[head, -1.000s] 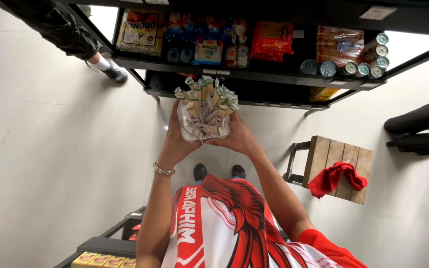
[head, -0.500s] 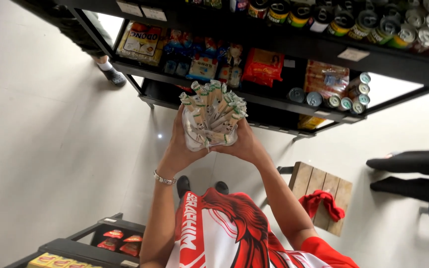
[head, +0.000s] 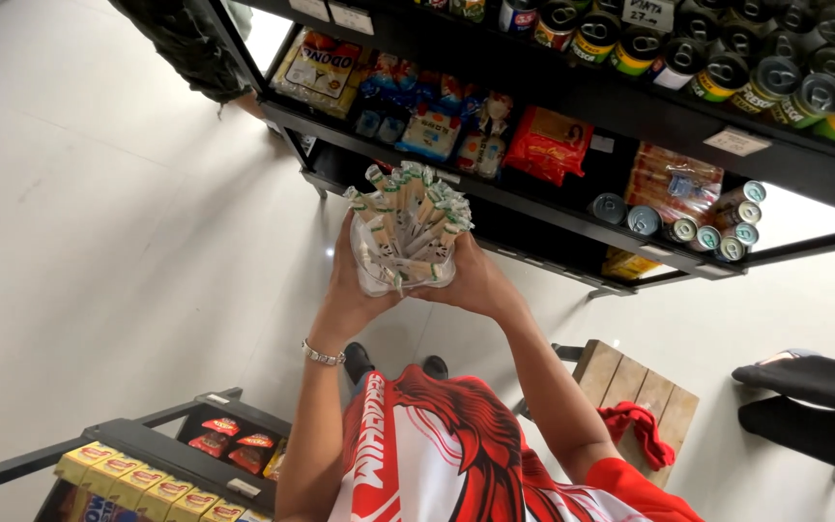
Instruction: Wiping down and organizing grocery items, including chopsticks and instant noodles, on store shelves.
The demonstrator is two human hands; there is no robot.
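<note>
Both hands, left hand (head: 355, 290) and right hand (head: 475, 282), clasp clear tub (head: 403, 275) of wrapped sticks (head: 413, 208).

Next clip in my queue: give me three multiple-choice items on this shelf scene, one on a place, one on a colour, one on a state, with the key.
1. Where does the crumpled red cloth lie?
A. on the wooden slatted stool
B. on the top shelf
C. on the person's shoulder

2. What colour is the bracelet on the left wrist?
A. black
B. silver
C. blue

3. How is the clear plastic tub of paper-wrapped sticks held?
A. resting on the floor
B. pinched by one hand
C. cupped between the left hand and right hand

Key: 1 A, the cloth drapes over the stool's edge; 2 B, metal links shine; 3 C, both palms press its sides.
</note>
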